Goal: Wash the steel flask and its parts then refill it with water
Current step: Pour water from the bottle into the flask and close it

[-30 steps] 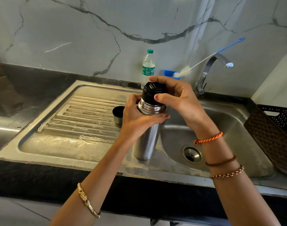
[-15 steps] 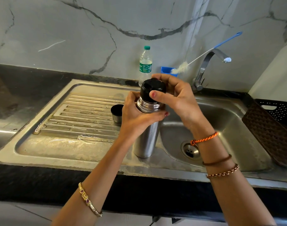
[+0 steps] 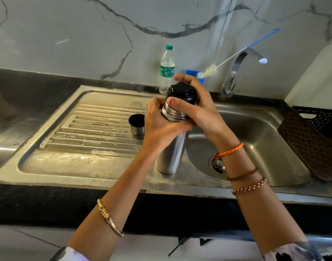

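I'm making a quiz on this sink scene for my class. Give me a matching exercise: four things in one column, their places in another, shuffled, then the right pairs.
Things:
1. steel flask
2. steel cup
3. plastic water bottle
4. bottle brush

Places:
A. upright by the wall behind the sink
B. leaning across the tap
C. held upright between both hands
D. standing on the ribbed drainboard

Pairs: 1-C, 2-D, 3-A, 4-B

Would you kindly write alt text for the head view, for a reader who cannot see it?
A left hand grips an upright steel flask on the sink's ledge while the right hand grips its black stopper. A steel cup stands on the drainboard; a water bottle and bottle brush sit behind.
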